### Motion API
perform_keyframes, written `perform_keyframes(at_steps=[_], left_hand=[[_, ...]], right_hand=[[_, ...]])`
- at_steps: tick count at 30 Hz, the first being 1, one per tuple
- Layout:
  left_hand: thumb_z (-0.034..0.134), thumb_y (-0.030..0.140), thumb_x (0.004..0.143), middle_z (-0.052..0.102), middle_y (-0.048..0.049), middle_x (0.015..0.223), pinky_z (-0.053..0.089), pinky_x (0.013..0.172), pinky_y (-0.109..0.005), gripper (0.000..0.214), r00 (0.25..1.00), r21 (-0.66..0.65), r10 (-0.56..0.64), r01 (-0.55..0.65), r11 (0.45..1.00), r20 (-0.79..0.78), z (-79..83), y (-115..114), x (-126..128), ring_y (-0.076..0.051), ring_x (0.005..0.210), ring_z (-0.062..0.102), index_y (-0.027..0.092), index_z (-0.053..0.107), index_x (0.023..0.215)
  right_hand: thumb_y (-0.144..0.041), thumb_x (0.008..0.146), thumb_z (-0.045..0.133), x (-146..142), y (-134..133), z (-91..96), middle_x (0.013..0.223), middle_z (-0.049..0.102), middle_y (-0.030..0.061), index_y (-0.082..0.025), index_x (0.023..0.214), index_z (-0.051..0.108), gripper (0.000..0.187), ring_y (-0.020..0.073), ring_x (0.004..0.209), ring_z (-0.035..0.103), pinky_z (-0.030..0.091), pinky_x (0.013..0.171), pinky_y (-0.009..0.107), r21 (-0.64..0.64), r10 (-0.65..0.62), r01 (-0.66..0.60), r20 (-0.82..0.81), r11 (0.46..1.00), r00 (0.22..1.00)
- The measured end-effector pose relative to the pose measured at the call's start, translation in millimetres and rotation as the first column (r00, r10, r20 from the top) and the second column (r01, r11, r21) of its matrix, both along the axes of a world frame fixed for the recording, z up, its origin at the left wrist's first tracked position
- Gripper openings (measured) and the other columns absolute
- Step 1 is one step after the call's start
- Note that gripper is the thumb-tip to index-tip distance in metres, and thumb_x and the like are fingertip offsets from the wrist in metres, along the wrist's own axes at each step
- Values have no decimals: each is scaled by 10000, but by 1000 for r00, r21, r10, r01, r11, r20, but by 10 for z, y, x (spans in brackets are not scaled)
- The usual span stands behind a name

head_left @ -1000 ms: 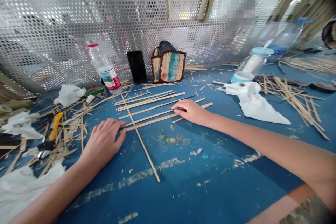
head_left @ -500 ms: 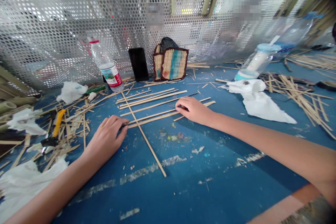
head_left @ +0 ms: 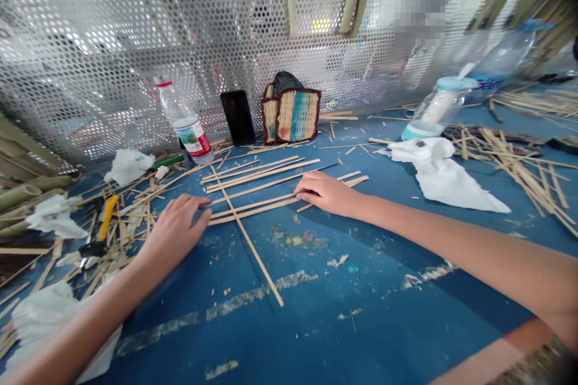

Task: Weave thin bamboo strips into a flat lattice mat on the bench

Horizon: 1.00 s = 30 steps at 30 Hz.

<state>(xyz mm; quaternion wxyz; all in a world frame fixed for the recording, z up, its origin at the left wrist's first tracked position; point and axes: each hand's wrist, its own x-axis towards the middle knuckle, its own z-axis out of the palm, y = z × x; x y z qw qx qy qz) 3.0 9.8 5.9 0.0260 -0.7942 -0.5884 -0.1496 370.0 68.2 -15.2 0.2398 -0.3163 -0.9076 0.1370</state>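
Several pale bamboo strips (head_left: 266, 174) lie side by side, running roughly left to right on the blue table. One long bamboo strip (head_left: 253, 243) crosses them near their left ends and reaches toward me. My left hand (head_left: 180, 225) rests at the left ends of the nearest strips, thumb and fingers apart, with nothing visibly gripped. My right hand (head_left: 329, 192) is closed over the nearer strips toward their right ends. Its fingertips pinch at a strip, and the hand covers part of the strips beneath it.
A water bottle (head_left: 192, 132), a black phone (head_left: 238, 118) and a woven bag (head_left: 298, 114) stand along the perforated metal screen (head_left: 135, 66). Scraps and a yellow-handled tool (head_left: 107, 216) lie left. Tissue (head_left: 445, 177), a blue-lidded cup (head_left: 440, 108) and loose strips (head_left: 524, 174) are right.
My left hand has drawn back a little to the left, its thumb and fingers parting from the strip ends. My right hand has shifted slightly left. The crossing strip stays put.
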Motion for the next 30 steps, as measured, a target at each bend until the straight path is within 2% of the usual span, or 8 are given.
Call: perform_keyframes(at_steps=[2, 5, 14, 18, 21, 24, 28, 30], left_hand=[[369, 471, 970, 631, -114, 1106, 424, 1005, -476, 414, 998, -4, 32, -32, 999, -51, 10, 98, -69, -305, 1089, 572, 186, 629, 1119], [370, 455, 955, 641, -103, 1043, 446, 967, -459, 387, 999, -62, 7, -10, 998, -51, 26, 223, -117, -287, 1021, 588, 195, 642, 1047], [432, 426, 914, 648, -74, 982, 470, 915, -397, 335, 995, -77, -35, 43, 996, 97, 19, 339, -16, -251, 972, 612, 206, 674, 984], [434, 433, 918, 662, -69, 1032, 474, 918, -382, 338, 989, -86, -10, 23, 996, 146, 4, 366, -59, -246, 993, 620, 217, 679, 1005], [433, 461, 931, 672, -62, 1070, 482, 901, -364, 345, 985, -89, -4, 19, 996, 174, 34, 352, -77, -244, 1003, 623, 232, 671, 1033], [441, 505, 938, 666, -52, 1039, 488, 880, -355, 362, 987, -91, -44, 58, 994, 152, 83, 288, -45, -234, 955, 621, 237, 660, 1046], [408, 516, 954, 640, -77, 1068, 445, 980, -427, 401, 988, -51, -155, 156, 986, 24, 70, 170, 11, -266, 1044, 595, 217, 640, 1085], [375, 506, 973, 624, -93, 1117, 417, 1022, -464, 421, 987, -40, -160, 159, 986, -30, 24, 124, 15, -278, 1078, 583, 206, 626, 1127]], right_hand=[[-242, 1008, 541, 2, -8, 10, 968, 631, 70, -196, 990, 670, 138, 213, 947, 568, 453, 853, 369, -7, 0, 0, 3, 1000, 1000], [-243, 1014, 534, 3, -24, 22, 976, 634, 75, -184, 1002, 674, 152, 215, 950, 570, 446, 854, 368, 5, -2, 2, 12, 1000, 1000], [-240, 1012, 535, -5, -34, 15, 973, 634, 73, -190, 1002, 680, 154, 208, 938, 576, 442, 845, 357, 37, -16, 15, 15, 999, 1000], [-254, 998, 561, -4, -54, 8, 987, 621, 76, -206, 984, 697, 145, 230, 965, 568, 427, 885, 406, 104, -77, 73, 36, 992, 996], [-274, 990, 575, 3, -54, -13, 1132, 611, 93, -226, 973, 697, 132, 271, 1122, 535, 406, 963, 462, 140, -108, 103, 29, 985, 994], [-257, 998, 554, 8, -38, -23, 1263, 604, 97, -229, 991, 676, 125, 277, 1248, 505, 391, 1033, 488, 115, -65, 62, 22, 991, 998], [-238, 1010, 523, 1, -30, -3, 1149, 674, 89, -222, 1022, 654, 132, 245, 1173, 582, 449, 1007, 449, 74, -9, 7, 24, 997, 1000], [-235, 1014, 515, -4, -34, 6, 1111, 692, 83, -219, 1029, 650, 137, 238, 1148, 604, 462, 1001, 439, 78, 2, -3, 26, 997, 1000]])
